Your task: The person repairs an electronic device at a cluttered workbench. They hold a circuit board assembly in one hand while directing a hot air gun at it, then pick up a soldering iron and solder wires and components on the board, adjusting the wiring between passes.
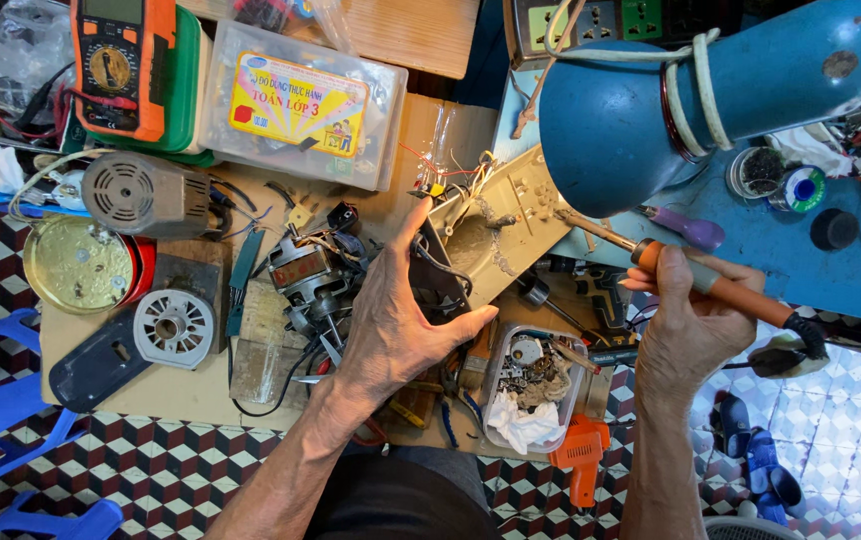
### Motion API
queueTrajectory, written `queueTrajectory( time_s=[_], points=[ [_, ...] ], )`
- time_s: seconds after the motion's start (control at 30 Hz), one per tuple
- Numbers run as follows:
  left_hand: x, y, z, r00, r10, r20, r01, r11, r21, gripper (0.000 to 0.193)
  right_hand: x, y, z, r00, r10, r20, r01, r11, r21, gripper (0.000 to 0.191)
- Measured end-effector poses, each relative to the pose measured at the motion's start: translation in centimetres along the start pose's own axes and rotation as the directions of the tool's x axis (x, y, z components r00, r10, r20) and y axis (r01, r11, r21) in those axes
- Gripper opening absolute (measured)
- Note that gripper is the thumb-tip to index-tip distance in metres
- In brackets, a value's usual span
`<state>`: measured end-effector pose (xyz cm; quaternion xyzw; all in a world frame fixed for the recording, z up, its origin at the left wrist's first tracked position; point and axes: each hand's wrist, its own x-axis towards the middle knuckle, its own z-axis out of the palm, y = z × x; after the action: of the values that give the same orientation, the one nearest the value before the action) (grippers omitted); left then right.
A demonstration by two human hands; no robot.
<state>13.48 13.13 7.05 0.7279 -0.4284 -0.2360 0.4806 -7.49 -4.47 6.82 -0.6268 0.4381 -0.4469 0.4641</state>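
My left hand (390, 320) grips the near end of a beige plastic appliance housing (510, 220), tilted up, with thin red and white wires at its far end. My right hand (685, 320) holds an orange-handled soldering iron (710, 282); its metal tip reaches left to the inside of the housing. An electric motor (310, 275) with a copper winding lies just left of my left hand.
A blue desk lamp (710, 90) hangs over the work. A clear tub of small parts (530, 385), an orange tool (580, 455), a multimeter (120, 65), a clear plastic box (300, 105), a round tin (80, 265) and a grey fan cover (172, 328) crowd the wooden board.
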Motion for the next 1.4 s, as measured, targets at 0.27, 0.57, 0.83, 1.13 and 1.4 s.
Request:
queueTrajectory(
  time_s=[0.27, 0.57, 0.83, 1.13, 1.4],
  points=[
    [0.04, -0.14, 0.09, 1.0, -0.007, 0.008, 0.007, 0.999, -0.039, 0.118, 0.07, -0.18, 0.13, 1.0, -0.009, -0.004, 0.009, 1.0, 0.007, 0.02],
    [0.09, -0.15, 0.13, 1.0, 0.007, 0.005, -0.007, 0.999, -0.041, 0.118, -0.07, -0.25, -0.08, 1.0, 0.004, -0.011, -0.004, 1.0, -0.003, 0.02],
    [0.1, -0.16, 0.06, 1.0, -0.01, 0.014, 0.01, 0.999, -0.046, 0.118, -0.2, 0.3, -0.36, 0.999, -0.05, 0.009, 0.05, 0.999, 0.012, 0.02],
    [0.12, 0.03, 0.08, 1.0, -0.014, 0.01, 0.014, 0.999, -0.042, 0.118, -0.07, -0.08, -0.09, 1.0, 0.022, -0.005, -0.022, 0.999, 0.044, 0.022],
    [0.09, -0.05, 0.13, 1.0, -0.021, 0.019, 0.022, 0.999, -0.047, 0.118, -0.2, -0.31, 0.22, 1.0, 0.008, -0.005, -0.008, 1.0, 0.025, 0.02]
  ],
)
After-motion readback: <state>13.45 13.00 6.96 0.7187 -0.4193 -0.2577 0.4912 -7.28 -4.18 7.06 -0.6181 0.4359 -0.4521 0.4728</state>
